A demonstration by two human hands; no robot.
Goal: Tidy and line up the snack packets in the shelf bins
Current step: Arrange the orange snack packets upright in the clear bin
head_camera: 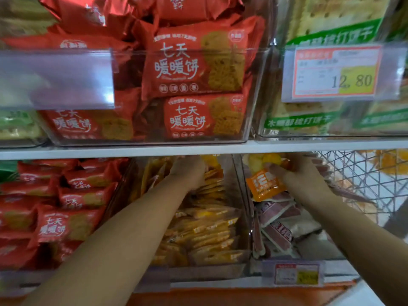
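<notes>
On the lower shelf a clear bin holds rows of yellow snack packets. My left hand reaches deep into the back of this bin and rests on the packets; its fingers are hidden under the shelf board. In the bin to the right lie purple and white packets. Above them my right hand pinches a small orange packet at its upper corner.
Red biscuit packets fill the lower left bin and the upper bin. Green cracker packs sit upper right behind a price tag. A wire basket stands at the far right. The white shelf board overhangs both hands.
</notes>
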